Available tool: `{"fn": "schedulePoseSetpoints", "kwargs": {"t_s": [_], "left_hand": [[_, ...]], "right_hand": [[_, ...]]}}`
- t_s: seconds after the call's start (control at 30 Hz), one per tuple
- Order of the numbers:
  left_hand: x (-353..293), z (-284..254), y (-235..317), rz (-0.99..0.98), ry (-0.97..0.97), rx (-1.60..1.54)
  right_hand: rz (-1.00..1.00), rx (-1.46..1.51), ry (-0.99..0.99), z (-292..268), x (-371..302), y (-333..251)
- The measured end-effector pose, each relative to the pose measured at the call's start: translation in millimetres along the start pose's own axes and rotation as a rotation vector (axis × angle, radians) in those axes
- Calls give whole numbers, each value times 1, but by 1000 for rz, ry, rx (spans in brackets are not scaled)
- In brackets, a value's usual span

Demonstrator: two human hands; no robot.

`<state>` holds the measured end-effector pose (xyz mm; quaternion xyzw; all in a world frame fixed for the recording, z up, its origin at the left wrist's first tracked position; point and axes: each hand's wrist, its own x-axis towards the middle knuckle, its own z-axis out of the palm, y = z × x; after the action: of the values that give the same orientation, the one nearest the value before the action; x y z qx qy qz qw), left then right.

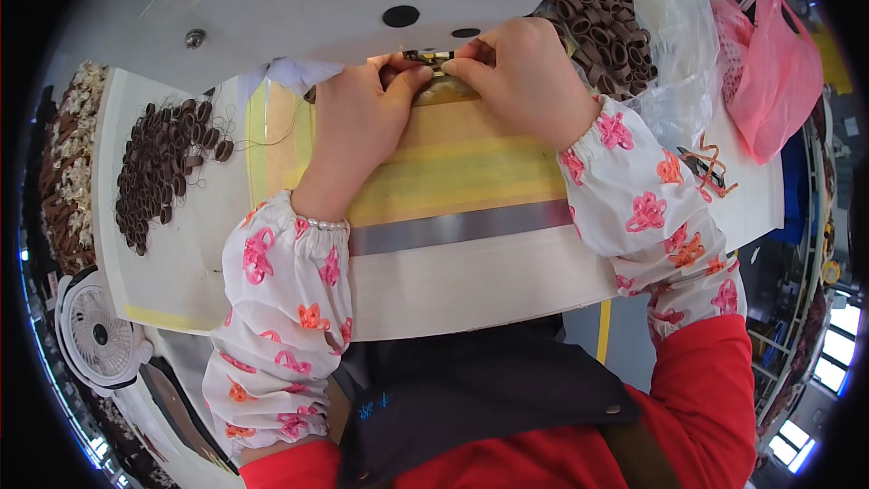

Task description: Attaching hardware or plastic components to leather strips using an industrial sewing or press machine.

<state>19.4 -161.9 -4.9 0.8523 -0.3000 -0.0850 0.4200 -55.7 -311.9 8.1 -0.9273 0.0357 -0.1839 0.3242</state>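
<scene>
Both hands meet at the needle area [433,58] of a white sewing machine [308,9], under its lit head. My left hand [362,113] has thumb and fingers pinched together at the left of the presser foot. On the other side, my right hand [528,77] pinches close to the foot too. Whatever lies between the fingertips is too small and hidden to make out. A pile of small brown loops [167,163], with loose threads, lies left of the hands. More brown loops [605,27] are heaped behind my right hand.
Yellow tape [453,163] and a metal strip [462,226] cover the table [480,281] before me. A clear plastic bag [679,54], a pink bag [774,81] and small snips [706,170] are at right. A white fan [95,330] stands at left.
</scene>
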Motion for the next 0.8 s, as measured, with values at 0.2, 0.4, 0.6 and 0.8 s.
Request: {"fn": "schedulePoseSetpoints", "kwargs": {"t_s": [0.2,0.4,0.6,0.8], "left_hand": [[1,4,-1,19,11,-69],[0,2,-7,-39,8,-112],[-2,2,-1,2,11,-81],[-2,10,-6,113,104,-101]], "right_hand": [[-5,62,5,0,0,7],[-57,35,20,8,2,7],[-33,97,28,3,-2,10],[-66,23,12,-3,-4,9]]}}
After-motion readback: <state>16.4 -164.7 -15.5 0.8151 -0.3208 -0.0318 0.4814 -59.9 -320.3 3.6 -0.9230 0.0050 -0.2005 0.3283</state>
